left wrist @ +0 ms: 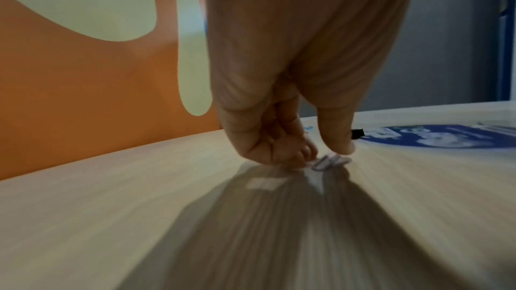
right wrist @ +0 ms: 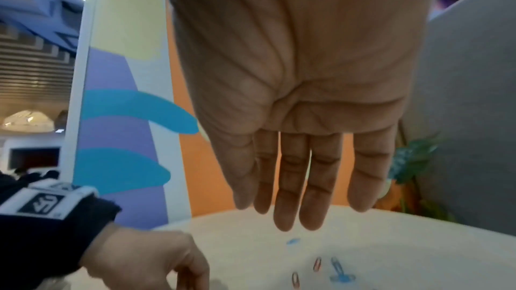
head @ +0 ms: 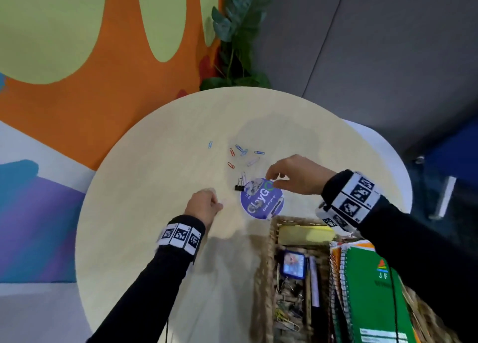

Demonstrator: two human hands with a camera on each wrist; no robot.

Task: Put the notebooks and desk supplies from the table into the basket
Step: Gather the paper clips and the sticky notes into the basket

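Coloured wire paper clips (head: 241,152) lie scattered flat on the round pale wooden table (head: 144,166), beyond the purple round sticker (head: 261,198), with a small black binder clip (head: 240,186) touching its far edge. The woven wicker basket (head: 262,285) at the near right table edge already holds the green spiral notebooks (head: 372,288).

Left hand (head: 204,205): thumb and curled fingers (left wrist: 282,153) close on a pale paper clip (left wrist: 329,161) that lies on the wood; whether it is lifted cannot be told.

Right hand (head: 294,174): fingers straight and together in the wrist view, holding nothing, over the sticker's far edge.

Handling, as judged: each clip is light, stiff, thin and flat against a smooth surface, so it will probably slide. Pin one end with a fingertip, tip the other end up, then pinch across the wire loops. The binder clip is best taken by its black body.
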